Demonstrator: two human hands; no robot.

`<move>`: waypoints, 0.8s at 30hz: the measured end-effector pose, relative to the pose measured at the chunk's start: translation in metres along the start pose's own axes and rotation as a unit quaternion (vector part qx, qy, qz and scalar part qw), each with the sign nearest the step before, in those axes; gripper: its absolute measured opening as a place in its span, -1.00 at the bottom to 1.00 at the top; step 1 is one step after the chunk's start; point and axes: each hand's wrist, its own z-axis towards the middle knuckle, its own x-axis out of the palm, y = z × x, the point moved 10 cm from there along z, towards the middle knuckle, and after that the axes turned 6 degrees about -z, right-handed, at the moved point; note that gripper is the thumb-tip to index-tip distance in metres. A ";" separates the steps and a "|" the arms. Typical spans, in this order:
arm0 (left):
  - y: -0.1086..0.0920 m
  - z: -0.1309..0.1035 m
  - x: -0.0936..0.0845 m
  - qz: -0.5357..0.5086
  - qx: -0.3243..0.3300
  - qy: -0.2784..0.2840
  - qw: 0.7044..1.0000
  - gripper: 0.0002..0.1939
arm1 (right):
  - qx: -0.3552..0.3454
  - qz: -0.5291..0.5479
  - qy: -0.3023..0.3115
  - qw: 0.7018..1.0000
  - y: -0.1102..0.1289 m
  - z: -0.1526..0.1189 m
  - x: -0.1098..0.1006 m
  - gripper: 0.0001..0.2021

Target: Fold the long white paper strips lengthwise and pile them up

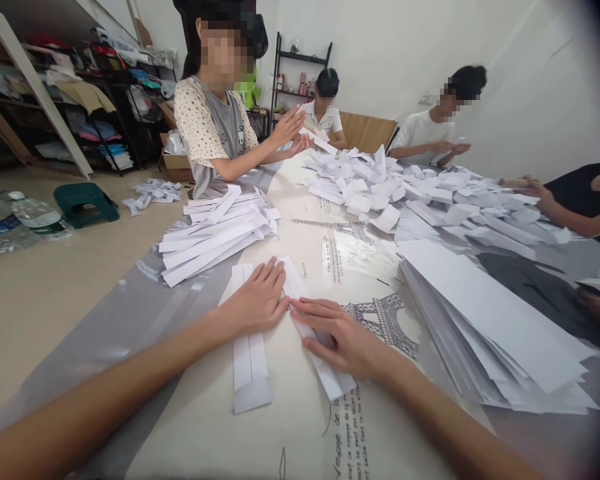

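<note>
My left hand [260,297] lies palm down near the middle of the head view, fingers together and stretched out. Beneath it runs a folded white paper strip [250,377] with a lengthwise fold line, and its fingertips reach the top of a second strip. That second folded paper strip [337,383] slants down to the right. My right hand [347,337] rests on it, fingers extended and thumb apart, touching the paper from above. The fingertips of both hands almost meet. Part of each strip is hidden under the hands.
Beyond my left hand is a pile of folded strips [220,233]. A stack of white sheets [500,313] stands to the right, and a heap of folded papers [380,180] behind it. Several people sit around the table [180,427]. A green stool [86,203] is on the floor.
</note>
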 end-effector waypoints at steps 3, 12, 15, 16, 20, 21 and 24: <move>-0.002 0.003 -0.004 -0.002 0.018 -0.009 1.000 -0.47 | -0.007 -0.001 0.003 1.000 0.000 0.000 0.000 -0.51; -0.003 0.004 -0.009 0.000 0.022 -0.002 1.000 -0.52 | -0.015 -0.004 0.050 0.999 0.001 -0.006 0.000 -0.45; -0.001 0.002 -0.006 -0.008 0.014 0.000 1.000 -0.50 | -0.026 -0.002 0.071 0.997 0.001 -0.011 0.000 -0.39; -0.001 0.002 -0.005 -0.010 0.012 0.002 1.000 -0.49 | -0.027 -0.004 0.077 0.997 0.001 -0.013 0.000 -0.37; 0.000 0.002 -0.003 -0.017 0.005 0.011 1.000 -0.47 | -0.029 -0.009 0.087 0.996 0.000 -0.014 0.001 -0.31; 0.001 0.002 -0.003 -0.019 0.003 0.012 1.000 -0.47 | -0.029 -0.007 0.085 0.996 0.000 -0.014 0.001 -0.30; 0.001 0.002 -0.002 -0.017 0.004 0.012 1.000 -0.48 | -0.022 -0.006 0.084 0.996 -0.001 -0.014 0.003 -0.28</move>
